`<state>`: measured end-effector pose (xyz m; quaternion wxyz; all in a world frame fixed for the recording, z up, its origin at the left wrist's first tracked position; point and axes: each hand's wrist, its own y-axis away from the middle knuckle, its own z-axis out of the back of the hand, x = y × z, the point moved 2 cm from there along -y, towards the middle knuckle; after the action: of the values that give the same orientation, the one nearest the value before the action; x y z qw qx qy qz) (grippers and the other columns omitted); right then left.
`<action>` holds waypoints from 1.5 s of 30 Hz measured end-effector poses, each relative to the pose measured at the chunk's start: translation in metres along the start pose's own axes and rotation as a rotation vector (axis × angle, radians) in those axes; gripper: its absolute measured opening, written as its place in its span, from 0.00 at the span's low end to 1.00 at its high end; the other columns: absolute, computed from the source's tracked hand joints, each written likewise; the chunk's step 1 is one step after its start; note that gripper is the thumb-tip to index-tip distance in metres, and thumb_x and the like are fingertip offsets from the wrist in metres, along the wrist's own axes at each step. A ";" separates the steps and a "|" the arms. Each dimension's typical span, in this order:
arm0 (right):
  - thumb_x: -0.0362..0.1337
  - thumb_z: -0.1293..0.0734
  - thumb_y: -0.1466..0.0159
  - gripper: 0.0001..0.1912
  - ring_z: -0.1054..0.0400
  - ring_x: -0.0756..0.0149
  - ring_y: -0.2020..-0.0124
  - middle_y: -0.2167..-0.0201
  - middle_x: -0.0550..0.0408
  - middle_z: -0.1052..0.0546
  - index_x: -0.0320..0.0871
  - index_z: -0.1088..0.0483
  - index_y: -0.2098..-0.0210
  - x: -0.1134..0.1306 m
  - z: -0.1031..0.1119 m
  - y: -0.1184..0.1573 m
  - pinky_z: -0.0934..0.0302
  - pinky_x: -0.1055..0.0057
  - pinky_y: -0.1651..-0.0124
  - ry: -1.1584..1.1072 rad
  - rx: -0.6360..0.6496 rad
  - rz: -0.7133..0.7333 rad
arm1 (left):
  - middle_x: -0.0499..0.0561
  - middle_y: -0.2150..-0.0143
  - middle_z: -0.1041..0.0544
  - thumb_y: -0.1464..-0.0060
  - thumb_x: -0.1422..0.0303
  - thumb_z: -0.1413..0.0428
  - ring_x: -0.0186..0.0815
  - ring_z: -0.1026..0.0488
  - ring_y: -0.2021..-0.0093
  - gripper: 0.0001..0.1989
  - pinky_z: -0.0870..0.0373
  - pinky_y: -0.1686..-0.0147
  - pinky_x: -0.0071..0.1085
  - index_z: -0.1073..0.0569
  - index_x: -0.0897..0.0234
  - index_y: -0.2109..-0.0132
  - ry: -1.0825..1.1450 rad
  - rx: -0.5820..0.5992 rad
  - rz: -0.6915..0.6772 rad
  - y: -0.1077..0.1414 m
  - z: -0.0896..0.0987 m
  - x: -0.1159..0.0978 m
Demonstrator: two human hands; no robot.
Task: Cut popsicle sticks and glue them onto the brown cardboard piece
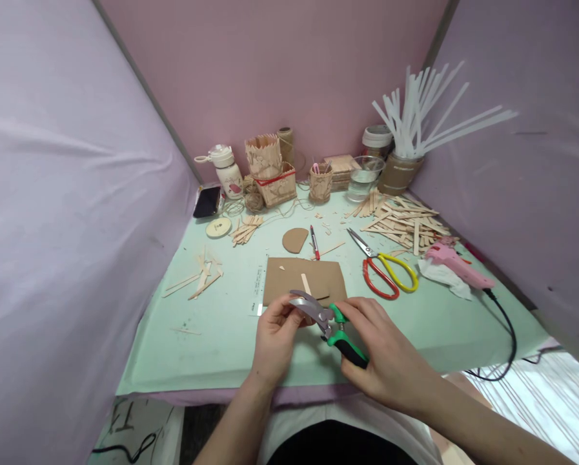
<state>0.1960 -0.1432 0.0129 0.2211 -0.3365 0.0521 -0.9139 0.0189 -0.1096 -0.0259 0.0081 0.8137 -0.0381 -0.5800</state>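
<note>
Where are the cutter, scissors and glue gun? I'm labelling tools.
cutter (318, 311), head view, on the metal blades.
scissors (399, 270), head view, on the yellow handle loop.
glue gun (451, 265), head view, on the pink body.

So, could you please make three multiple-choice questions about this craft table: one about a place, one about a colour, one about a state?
1. Where do the scissors lie?
A. right of the cardboard sheet
B. inside the glass bowl
C. under the phone

2. What colour is the glue gun?
A. blue
B. pink
C. black

3. How are the green-handled cutters at this moment?
A. lying alone on the table
B. standing in a cup
C. held in the right hand, with the left hand at the blades

Answers:
1 A, they rest on the table to the right of the brown sheet.
2 B, its body by the white cloth is pink.
3 C, the right hand grips the handles and the left fingers meet the metal jaws.
</note>
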 end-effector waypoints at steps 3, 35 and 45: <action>0.26 0.35 0.49 0.35 0.39 0.50 0.46 0.48 0.46 0.34 0.45 0.42 0.41 0.001 -0.001 0.001 0.37 0.51 0.45 -0.018 0.016 -0.017 | 0.49 0.65 0.19 0.45 0.64 0.38 0.33 0.22 0.64 0.07 0.23 0.61 0.29 0.21 0.61 0.60 0.017 -0.007 0.001 0.000 -0.001 0.000; 0.25 0.36 0.49 0.35 0.40 0.51 0.45 0.49 0.46 0.35 0.45 0.42 0.42 0.005 0.000 0.002 0.39 0.51 0.43 -0.093 0.087 -0.058 | 0.49 0.65 0.20 0.46 0.63 0.37 0.34 0.22 0.64 0.08 0.23 0.62 0.30 0.22 0.62 0.62 0.061 -0.052 0.008 0.006 -0.006 0.001; 0.24 0.37 0.49 0.32 0.37 0.51 0.48 0.51 0.46 0.33 0.46 0.41 0.45 0.005 0.001 0.002 0.37 0.51 0.46 -0.095 0.063 -0.052 | 0.51 0.64 0.19 0.46 0.63 0.38 0.36 0.22 0.63 0.09 0.23 0.61 0.33 0.22 0.63 0.61 0.028 -0.062 0.019 0.006 -0.006 0.002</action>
<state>0.1937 -0.1467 0.0158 0.2099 -0.3734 0.0039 -0.9036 0.0246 -0.1161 -0.0256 0.0395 0.8206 -0.0275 -0.5695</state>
